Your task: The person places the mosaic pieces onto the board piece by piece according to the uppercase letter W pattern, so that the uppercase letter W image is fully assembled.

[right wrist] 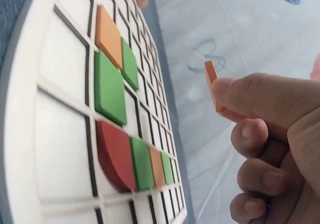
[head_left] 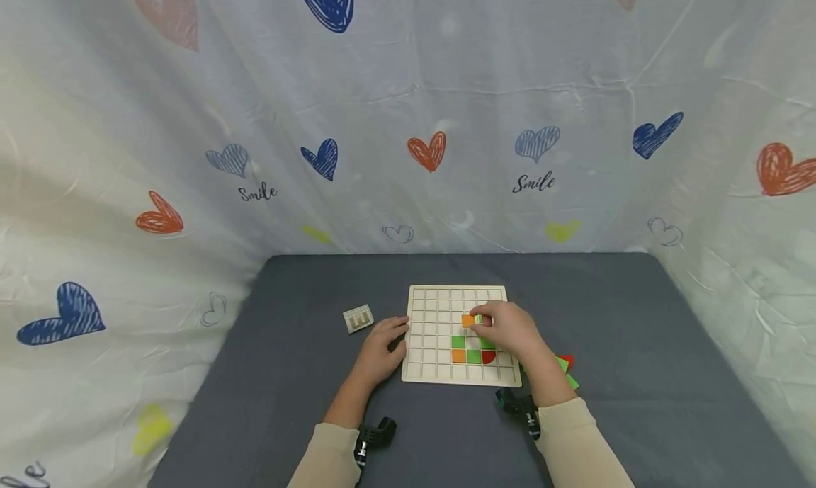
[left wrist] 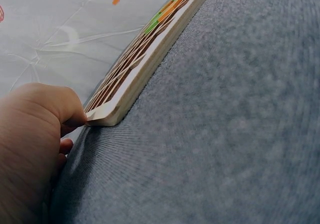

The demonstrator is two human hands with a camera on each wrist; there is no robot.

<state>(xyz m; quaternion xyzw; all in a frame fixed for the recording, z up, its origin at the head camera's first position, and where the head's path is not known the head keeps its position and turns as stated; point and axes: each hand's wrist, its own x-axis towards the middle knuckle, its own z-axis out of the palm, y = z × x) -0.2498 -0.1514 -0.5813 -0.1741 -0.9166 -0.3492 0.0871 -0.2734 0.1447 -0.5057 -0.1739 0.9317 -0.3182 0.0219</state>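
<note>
A pale wooden grid board [head_left: 427, 371] lies on the dark table. Above it, my right hand [head_left: 512, 328] pinches an orange square tile [right wrist: 211, 75] between thumb and forefinger, raised off the grid in the right wrist view. Green tiles [right wrist: 110, 90], an orange tile [right wrist: 108, 34] and a red tile [right wrist: 114, 156] with one rounded side sit in the grid's cells; my right hand covers part of this group in the head view. At the board's left edge rests my left hand [head_left: 379, 352], its fingertips touching the rim [left wrist: 107, 115].
A small patterned card [head_left: 358, 318] lies left of the board on the grey table [head_left: 637, 318]. Loose green and red tiles [head_left: 567, 361] lie beside my right forearm. Behind the table hangs a white curtain [head_left: 370, 212] printed with hearts.
</note>
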